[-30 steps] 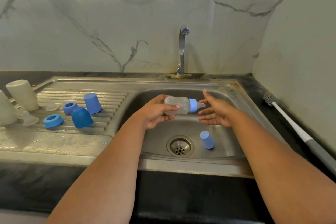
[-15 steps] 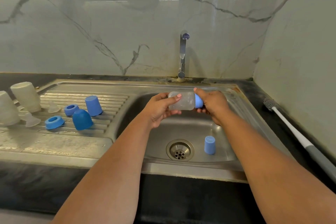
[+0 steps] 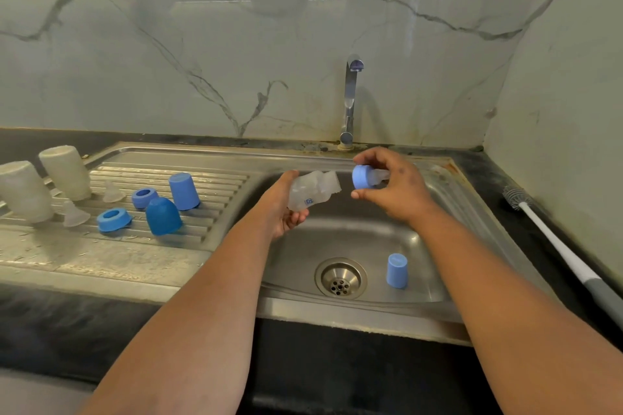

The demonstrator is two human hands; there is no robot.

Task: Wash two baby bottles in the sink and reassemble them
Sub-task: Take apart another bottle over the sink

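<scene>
Over the sink basin (image 3: pixel 354 239), a clear bottle body (image 3: pixel 312 190) is being gripped by left-hand fingers (image 3: pixel 296 217) while its blue collar with teat (image 3: pixel 365 176) is being pinched apart by right-hand fingers (image 3: pixel 362 194), likely awaiting rinsing.

Clear bottle (image 3: pixel 312 190) tilted, blue collar (image 3: pixel 361 177) detached beside it.

Premises: a domestic kitchen washing-up area. Evidence: a stainless steel sink (image 3: pixel 377 239) with a ribbed draining board (image 3: pixel 141 192), set into a dark stone desk (image 3: pixel 337 364). A single chrome tap (image 3: pixel 350 101) stands at the rear edge. Walls are clad in pale marble-patterned panels (image 3: pixel 236 44) with grey veining. Baby-bottle parts on the draining board and a long-handled bottle brush (image 3: pixel 556 242) lying by the right wall indicate household use.
</scene>
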